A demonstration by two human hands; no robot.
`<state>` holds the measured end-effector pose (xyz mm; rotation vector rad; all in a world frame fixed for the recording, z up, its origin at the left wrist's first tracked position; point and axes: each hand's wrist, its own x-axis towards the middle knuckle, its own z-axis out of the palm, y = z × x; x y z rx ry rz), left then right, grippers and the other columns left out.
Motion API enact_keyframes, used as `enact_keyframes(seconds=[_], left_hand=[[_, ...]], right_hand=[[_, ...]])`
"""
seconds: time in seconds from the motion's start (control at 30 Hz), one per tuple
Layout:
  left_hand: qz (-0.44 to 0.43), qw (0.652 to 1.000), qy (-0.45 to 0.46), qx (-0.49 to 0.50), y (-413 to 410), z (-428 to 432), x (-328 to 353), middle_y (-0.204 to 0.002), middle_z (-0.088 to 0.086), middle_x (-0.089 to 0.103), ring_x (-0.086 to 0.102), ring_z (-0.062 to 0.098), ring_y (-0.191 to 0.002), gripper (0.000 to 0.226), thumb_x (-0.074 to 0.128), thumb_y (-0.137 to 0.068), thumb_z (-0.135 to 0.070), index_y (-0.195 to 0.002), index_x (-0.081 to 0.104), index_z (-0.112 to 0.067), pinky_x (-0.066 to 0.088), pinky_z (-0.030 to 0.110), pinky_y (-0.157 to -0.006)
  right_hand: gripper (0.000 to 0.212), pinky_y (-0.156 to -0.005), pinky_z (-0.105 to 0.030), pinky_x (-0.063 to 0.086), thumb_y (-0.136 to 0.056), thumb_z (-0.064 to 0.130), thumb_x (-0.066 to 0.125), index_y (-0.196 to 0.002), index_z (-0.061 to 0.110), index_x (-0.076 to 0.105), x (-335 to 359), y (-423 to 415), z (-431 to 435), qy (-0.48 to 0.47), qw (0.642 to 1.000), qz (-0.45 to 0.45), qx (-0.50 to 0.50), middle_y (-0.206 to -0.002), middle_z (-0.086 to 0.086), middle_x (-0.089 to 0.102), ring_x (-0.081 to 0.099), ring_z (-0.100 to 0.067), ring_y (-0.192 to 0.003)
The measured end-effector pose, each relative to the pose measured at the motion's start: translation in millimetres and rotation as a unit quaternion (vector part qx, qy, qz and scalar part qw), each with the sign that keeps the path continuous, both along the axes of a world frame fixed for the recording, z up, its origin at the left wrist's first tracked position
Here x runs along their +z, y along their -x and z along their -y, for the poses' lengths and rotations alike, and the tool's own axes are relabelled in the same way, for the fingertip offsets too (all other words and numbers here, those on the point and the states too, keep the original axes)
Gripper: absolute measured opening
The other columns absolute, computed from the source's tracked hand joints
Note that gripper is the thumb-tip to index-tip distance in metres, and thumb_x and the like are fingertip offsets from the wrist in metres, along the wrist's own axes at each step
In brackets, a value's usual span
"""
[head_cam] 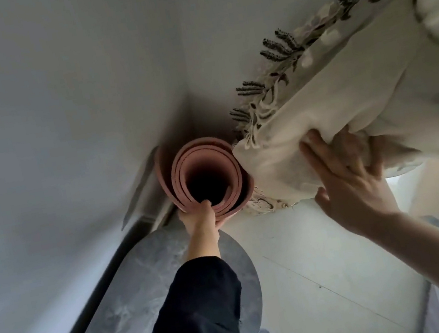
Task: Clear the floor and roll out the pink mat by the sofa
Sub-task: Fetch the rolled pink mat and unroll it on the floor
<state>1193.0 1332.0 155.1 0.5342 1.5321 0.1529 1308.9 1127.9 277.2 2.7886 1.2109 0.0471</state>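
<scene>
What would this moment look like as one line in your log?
left hand: grips rim of rolled pink mat | mat: upright in wall corner | right hand: pressing sofa throw aside | mat: not unrolled

Matt pink foam mat [181, 170], soft cream woven throw [346, 91], smooth grey marbled tabletop [137, 307].

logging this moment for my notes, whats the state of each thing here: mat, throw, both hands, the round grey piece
pink mat: rolled up, standing on end in the wall corner, against the throw
left hand: grip closed on the mat's top rim
right hand: open, fingers spread, pressed against the throw
cream fringed throw: draped and bunched over the sofa
round grey piece: lying flat, partly hidden by the left sleeve
</scene>
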Motion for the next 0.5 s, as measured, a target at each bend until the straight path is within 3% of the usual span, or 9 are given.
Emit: enact_keyframes(seconds=[0.1,0.17,0.23,0.33,0.43,0.5], left_hand=[[0.003,0.999,-0.031,-0.024,4,30,1,-0.142,0.01,0.046,0.051,0.038,-0.123,0.076,0.048,-0.08,0.007,-0.145,0.03,-0.029,0.05,0.059,-0.093],[-0.006,0.999,-0.029,-0.02,6,54,6,-0.144,0.012,0.045,0.05,0.04,-0.124,0.08,0.045,-0.079,0.009,-0.145,0.03,-0.032,0.048,0.059,-0.097],[0.002,1.0,-0.004,0.005,6,73,10,-0.139,0.014,0.048,0.055,0.041,-0.117,0.076,0.044,-0.081,0.011,-0.144,0.032,-0.03,0.055,0.056,-0.087],[0.038,0.997,0.058,0.033,12,93,17,-0.125,0.018,0.056,0.065,0.04,-0.099,0.067,0.04,-0.082,0.011,-0.138,0.038,-0.026,0.061,0.042,-0.054],[0.04,0.995,0.087,0.016,20,113,23,-0.116,0.023,0.063,0.071,0.039,-0.086,0.056,0.041,-0.084,0.009,-0.134,0.041,-0.016,0.058,0.036,-0.048],[0.039,0.995,0.088,-0.005,30,129,30,-0.108,0.024,0.067,0.073,0.038,-0.08,0.05,0.04,-0.083,0.008,-0.129,0.045,-0.011,0.057,0.036,-0.047]], right_hand=[[0.094,-0.112,-0.055,-0.015,-0.065,0.021,0.068,-0.15,0.022,0.027,2,-4,-1,0.041,0.997,0.058,0.029,-0.16,0.008,0.016,0.01,-0.03,-0.143],[0.088,-0.111,-0.055,-0.019,-0.064,0.022,0.069,-0.145,0.022,0.037,4,-7,-1,0.051,0.996,0.065,0.041,-0.16,0.008,0.014,0.013,-0.032,-0.142],[0.079,-0.111,-0.055,-0.02,-0.064,0.022,0.072,-0.139,0.022,0.047,4,-9,-1,0.055,0.996,0.058,0.039,-0.16,0.006,0.013,0.004,-0.03,-0.143],[0.07,-0.11,-0.055,-0.019,-0.062,0.022,0.076,-0.129,0.019,0.058,9,-9,3,0.072,0.996,0.038,0.048,-0.16,0.001,0.017,-0.006,-0.028,-0.144],[0.047,-0.109,-0.055,-0.024,-0.067,0.022,0.073,-0.113,0.016,0.068,17,-5,9,0.079,0.995,0.009,0.064,-0.161,-0.001,0.015,-0.014,-0.029,-0.145],[0.037,-0.111,-0.057,-0.02,-0.073,0.024,0.07,-0.109,0.017,0.071,26,0,15,0.07,0.995,-0.022,0.068,-0.161,0.0,0.015,-0.018,-0.027,-0.146]])
